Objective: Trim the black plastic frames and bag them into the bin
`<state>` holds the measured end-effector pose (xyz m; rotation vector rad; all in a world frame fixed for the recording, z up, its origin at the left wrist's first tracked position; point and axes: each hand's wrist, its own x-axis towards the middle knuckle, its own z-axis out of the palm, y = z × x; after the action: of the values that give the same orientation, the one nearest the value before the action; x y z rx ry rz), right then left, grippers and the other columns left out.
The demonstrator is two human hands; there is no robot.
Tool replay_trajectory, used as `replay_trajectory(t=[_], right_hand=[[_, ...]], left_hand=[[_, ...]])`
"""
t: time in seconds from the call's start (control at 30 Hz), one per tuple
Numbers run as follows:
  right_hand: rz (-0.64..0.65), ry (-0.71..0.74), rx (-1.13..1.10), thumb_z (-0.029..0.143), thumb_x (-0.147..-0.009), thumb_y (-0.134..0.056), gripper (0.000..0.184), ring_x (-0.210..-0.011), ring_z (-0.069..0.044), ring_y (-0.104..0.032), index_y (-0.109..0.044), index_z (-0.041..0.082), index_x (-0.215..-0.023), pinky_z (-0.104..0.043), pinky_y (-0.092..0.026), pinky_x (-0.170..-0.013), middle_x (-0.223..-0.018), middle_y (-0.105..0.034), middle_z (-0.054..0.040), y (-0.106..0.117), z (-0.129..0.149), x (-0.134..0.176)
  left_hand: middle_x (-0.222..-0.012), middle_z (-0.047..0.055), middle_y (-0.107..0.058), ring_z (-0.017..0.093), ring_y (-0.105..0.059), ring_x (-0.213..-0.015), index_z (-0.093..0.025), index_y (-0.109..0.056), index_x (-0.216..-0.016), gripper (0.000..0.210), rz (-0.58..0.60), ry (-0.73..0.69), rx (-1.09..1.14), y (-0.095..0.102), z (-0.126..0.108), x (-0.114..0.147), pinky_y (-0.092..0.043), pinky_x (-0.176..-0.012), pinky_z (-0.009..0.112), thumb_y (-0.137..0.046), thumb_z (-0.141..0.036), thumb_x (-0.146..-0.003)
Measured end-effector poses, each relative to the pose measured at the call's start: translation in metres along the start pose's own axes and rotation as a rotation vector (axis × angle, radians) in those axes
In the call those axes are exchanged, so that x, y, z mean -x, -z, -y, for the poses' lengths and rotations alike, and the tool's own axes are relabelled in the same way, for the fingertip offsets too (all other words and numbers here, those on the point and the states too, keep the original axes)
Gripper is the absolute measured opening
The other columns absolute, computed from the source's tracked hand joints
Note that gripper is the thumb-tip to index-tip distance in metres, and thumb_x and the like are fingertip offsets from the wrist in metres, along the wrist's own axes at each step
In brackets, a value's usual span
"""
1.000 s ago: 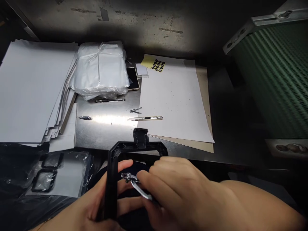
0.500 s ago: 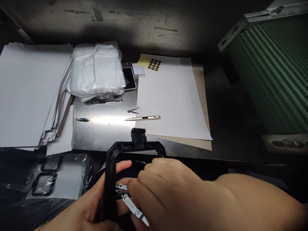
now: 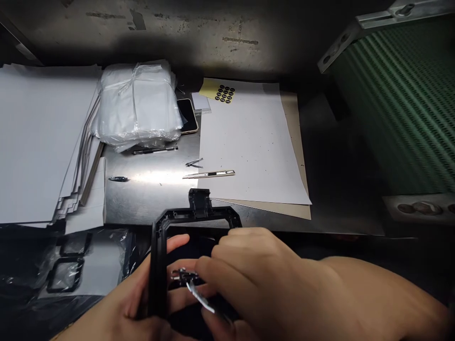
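Observation:
A black plastic frame [image 3: 158, 265] with a hinge-like tab at its top stands at the lower centre. My left hand [image 3: 131, 298] grips its left side, fingers reaching through the opening. Inside the frame, my right hand [image 3: 249, 279] holds silver nail clippers [image 3: 199, 296], their lever angled downward and their jaws toward the frame's left bar. The jaws look apart from the bar, near my left fingers. The frame's lower and right parts are hidden behind my hands. Beyond the frame, a utility knife [image 3: 209, 174] and small nippers [image 3: 194, 163] lie on the metal table.
White sheets [image 3: 31, 142] are stacked at left, beside a tied bundle of clear bags [image 3: 138, 104] and a phone [image 3: 188, 116]. A yellow sticker sheet [image 3: 213, 89] lies on white paper [image 3: 249, 142]. Bagged black frames [image 3: 66, 274] are at lower left; a green ribbed panel [image 3: 401, 109] stands right.
The clippers have turned in my right hand, so the lever shows more edge-on and the jaws sit farther from the bar. The view has shifted slightly; my left hand still grips the frame.

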<state>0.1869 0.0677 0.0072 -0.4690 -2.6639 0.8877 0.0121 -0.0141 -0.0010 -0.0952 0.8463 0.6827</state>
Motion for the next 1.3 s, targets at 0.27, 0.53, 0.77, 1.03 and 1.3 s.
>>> replay_trajectory(t=[0.27, 0.53, 0.77, 1.03, 1.3], right_hand=[[0.312, -0.104, 0.037, 0.035, -0.074, -0.053, 0.026, -0.040, -0.008, -0.035, -0.049, 0.016, -0.057, -0.024, -0.020, -0.038, -0.051, -0.051, 0.0057, -0.006, 0.012, -0.012], [0.088, -0.029, 0.166, 0.035, -0.071, -0.059, 0.025, -0.042, -0.009, -0.039, -0.050, 0.015, -0.057, -0.026, -0.021, -0.038, -0.056, -0.056, 0.0033, -0.012, 0.016, -0.010], [0.068, -0.011, 0.207, 0.036, -0.073, -0.057, 0.026, -0.046, -0.009, -0.046, -0.054, 0.014, -0.060, -0.025, -0.028, -0.042, -0.055, -0.057, 0.0031, -0.015, 0.016, -0.006], [0.203, 0.006, 0.138, 0.039, -0.075, -0.056, 0.031, -0.046, -0.008, -0.045, -0.055, 0.014, -0.057, -0.024, -0.032, -0.043, -0.054, -0.055, 0.0049, -0.012, 0.012, -0.006], [-0.031, 0.023, 0.106, 0.028, -0.079, -0.048, 0.024, -0.045, -0.010, -0.042, -0.058, 0.013, -0.064, -0.024, -0.033, -0.043, -0.055, -0.055, 0.0030, -0.019, 0.003, -0.003]], left_hand=[[-0.115, 0.001, -0.059, 0.032, -0.028, -0.122, -0.037, -0.052, -0.107, 0.062, -0.129, -0.004, -0.223, 0.000, -0.003, -0.001, -0.049, -0.079, 0.040, -0.064, -0.002, -0.057], [-0.109, -0.004, -0.062, 0.020, -0.059, -0.093, -0.036, -0.044, -0.112, 0.065, -0.074, 0.016, -0.289, 0.005, -0.005, -0.002, -0.042, -0.085, 0.033, -0.057, 0.000, -0.059], [-0.112, 0.000, -0.059, 0.021, -0.057, -0.098, -0.033, -0.038, -0.112, 0.064, -0.050, -0.053, -0.394, 0.003, -0.005, 0.000, -0.040, -0.086, 0.037, -0.051, 0.004, -0.061], [-0.109, 0.001, -0.062, 0.020, -0.061, -0.091, -0.031, -0.036, -0.113, 0.067, -0.117, -0.065, -0.384, 0.000, -0.006, -0.006, -0.046, -0.081, 0.035, -0.053, 0.005, -0.060], [-0.106, 0.003, -0.064, 0.022, -0.060, -0.092, -0.030, -0.034, -0.115, 0.073, -0.165, 0.007, -0.285, -0.008, -0.011, -0.004, -0.049, -0.074, 0.030, -0.061, 0.001, -0.055]])
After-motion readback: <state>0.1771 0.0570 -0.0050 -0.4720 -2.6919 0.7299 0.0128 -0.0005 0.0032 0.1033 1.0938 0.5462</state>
